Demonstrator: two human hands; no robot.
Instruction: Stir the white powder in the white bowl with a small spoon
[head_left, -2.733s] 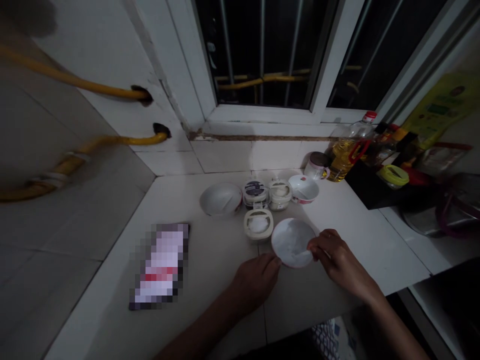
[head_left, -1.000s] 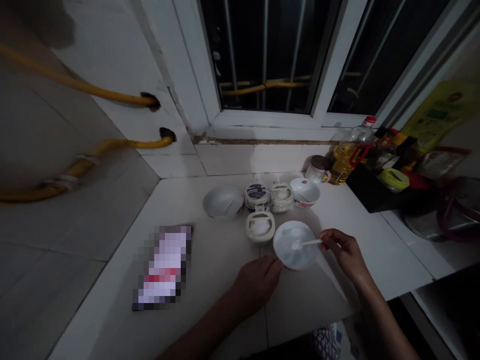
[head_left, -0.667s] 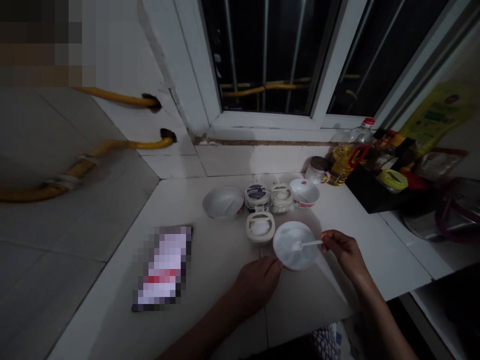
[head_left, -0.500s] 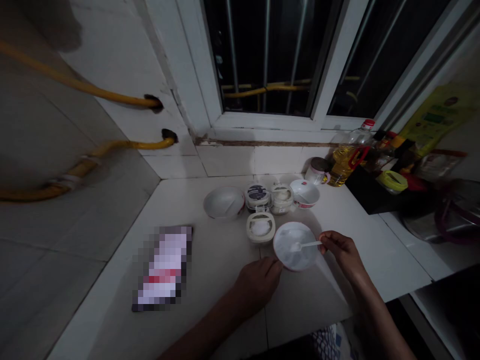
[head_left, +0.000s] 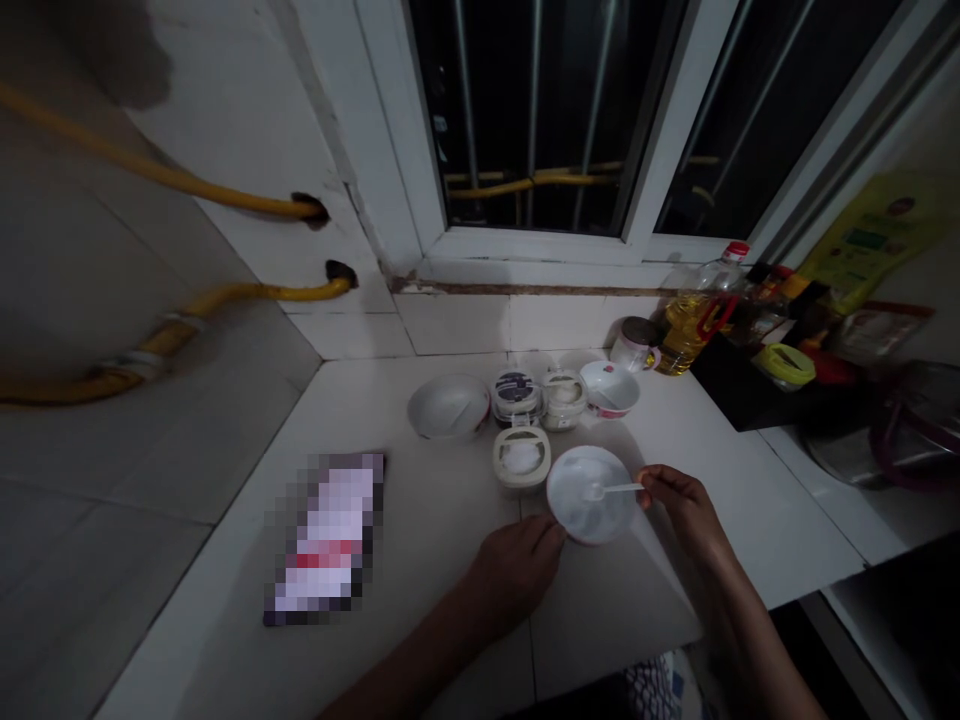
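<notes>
A white bowl [head_left: 579,465] stands on the counter in front of me, with whitish contents I cannot make out. My left hand [head_left: 519,566] is closed at its near left rim, gripping the edge. Between the thumb and fingers of my right hand [head_left: 681,505] is the handle of a small white spoon [head_left: 619,489], whose head is down inside the bowl. Just left of the bowl sits a square lidded seasoning jar [head_left: 521,456]. Two more such jars, one dark-topped [head_left: 515,391] and one pale [head_left: 563,397], stand behind it.
A wide bowl [head_left: 442,405] and a smaller red-patterned bowl [head_left: 613,396] stand farther back. A pixelated phone-like object [head_left: 330,535] lies at left. An oil bottle [head_left: 686,325], a dark-lidded glass mug [head_left: 636,345] and a metal pot [head_left: 855,435] stand on the right.
The spoon's head has shifted very slightly within the bowl. Both hands keep nearly the same places, and the other things have not moved.
</notes>
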